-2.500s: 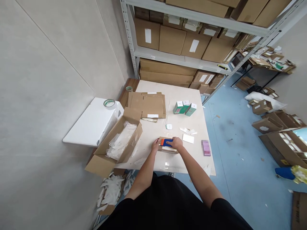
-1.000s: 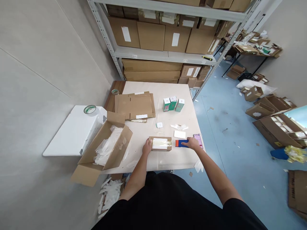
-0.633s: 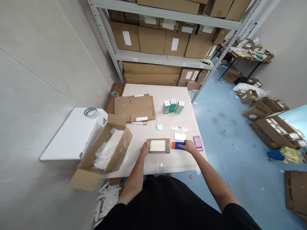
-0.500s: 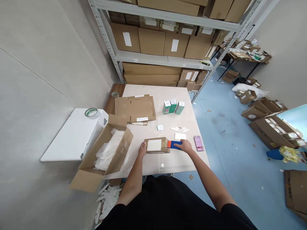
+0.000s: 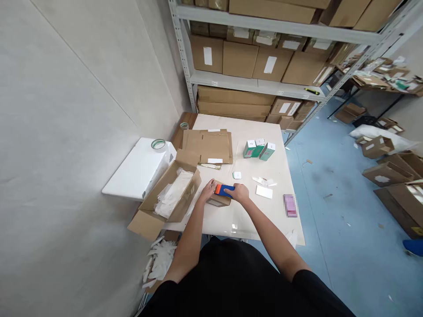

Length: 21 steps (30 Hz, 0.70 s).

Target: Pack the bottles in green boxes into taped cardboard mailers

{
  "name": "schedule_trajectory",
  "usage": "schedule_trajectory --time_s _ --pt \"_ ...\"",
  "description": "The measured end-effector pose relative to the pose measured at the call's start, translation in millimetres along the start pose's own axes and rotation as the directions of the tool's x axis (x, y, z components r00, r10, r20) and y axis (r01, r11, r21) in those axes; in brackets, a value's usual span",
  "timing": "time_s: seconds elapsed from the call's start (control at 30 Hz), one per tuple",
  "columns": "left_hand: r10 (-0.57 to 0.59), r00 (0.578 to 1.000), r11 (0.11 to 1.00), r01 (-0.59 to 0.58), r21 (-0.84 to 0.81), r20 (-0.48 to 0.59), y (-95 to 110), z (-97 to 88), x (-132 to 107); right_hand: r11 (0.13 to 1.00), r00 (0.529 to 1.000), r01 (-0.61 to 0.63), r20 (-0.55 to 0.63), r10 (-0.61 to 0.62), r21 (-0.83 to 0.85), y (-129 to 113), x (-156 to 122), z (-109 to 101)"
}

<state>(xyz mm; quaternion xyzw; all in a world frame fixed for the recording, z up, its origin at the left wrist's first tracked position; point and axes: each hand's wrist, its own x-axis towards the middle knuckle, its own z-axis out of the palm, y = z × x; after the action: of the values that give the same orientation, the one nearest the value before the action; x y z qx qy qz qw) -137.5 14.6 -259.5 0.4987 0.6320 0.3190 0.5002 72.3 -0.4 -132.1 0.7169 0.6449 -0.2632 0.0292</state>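
Note:
A small brown cardboard box (image 5: 218,200) lies near the front edge of the white table (image 5: 251,220). My left hand (image 5: 209,189) rests on the box's left end, fingers spread over it. My right hand (image 5: 240,193) is closed round a blue and orange tool (image 5: 223,190) and presses it across the top of the box, hiding most of the lid.
An open carton (image 5: 172,196) of white plastic bags hangs off the table's left side. Flat cardboard sheets (image 5: 207,145), three green and white boxes (image 5: 257,149), a white card (image 5: 264,192) and a pink item (image 5: 290,205) lie on the table. Shelving (image 5: 251,83) with cartons stands behind.
My right hand has brought the blue and orange tool from the table at the right back onto the top of the box. The left hand stayed on the box's left end.

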Motion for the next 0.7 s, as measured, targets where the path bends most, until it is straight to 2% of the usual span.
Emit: schedule_trajectory --time_s 0.13,0.23,0.37,0.53,0.7 --pt "-0.077 0.996 0.991 0.071 -0.114 -0.047 -17 -8.5 -2 0.997 0.998 0.056 0.037 -0.054 -0.054 -36 4 0" --pt "-0.126 0.99 0.973 0.112 -0.2 -0.056 -30 2.9 -6 0.991 0.994 0.085 0.08 -0.077 -0.101 -40 8 -5" --pt "-0.123 0.991 0.958 0.104 -0.266 -0.056 -36 42.9 -8 0.989 0.992 0.065 0.114 -0.05 -0.132 -15 13 -18" --pt "-0.097 0.995 0.963 0.089 -0.256 -0.021 -28 94.8 -5 0.989 0.995 0.016 0.104 0.0 -0.149 30 10 -33" --pt "-0.091 0.996 0.979 0.092 -0.182 0.014 -10 121.2 -6 0.993 0.997 -0.031 0.073 0.039 -0.111 62 5 -40"
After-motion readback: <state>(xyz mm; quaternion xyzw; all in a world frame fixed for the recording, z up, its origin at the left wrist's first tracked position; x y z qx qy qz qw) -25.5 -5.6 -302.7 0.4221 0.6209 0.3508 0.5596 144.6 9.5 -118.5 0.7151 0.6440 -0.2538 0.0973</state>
